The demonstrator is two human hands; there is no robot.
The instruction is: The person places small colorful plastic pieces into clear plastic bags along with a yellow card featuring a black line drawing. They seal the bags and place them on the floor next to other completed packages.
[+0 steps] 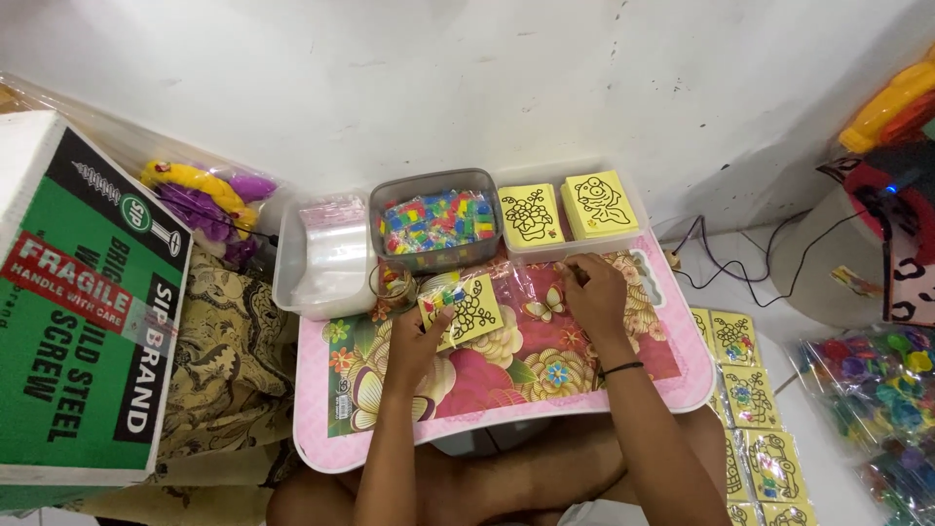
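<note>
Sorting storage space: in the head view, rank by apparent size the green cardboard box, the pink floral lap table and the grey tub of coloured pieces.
1. Pink floral lap table
2. Green cardboard box, close behind and cut off by the frame edge, so unsure
3. Grey tub of coloured pieces

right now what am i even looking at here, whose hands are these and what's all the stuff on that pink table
This is one picture from a camera worn on a person's head, looking down at their own bare hands. They sit cross-legged behind a small pink table with a flower print. The left hand holds a yellow card with a black line drawing and a bag of coloured bits on it. The right hand rests near the table's far edge. Behind stand a grey tub of coloured packets, a clear bin of plastic bags, and a tray of yellow card stacks. More finished cards lie on the floor at right.
</note>
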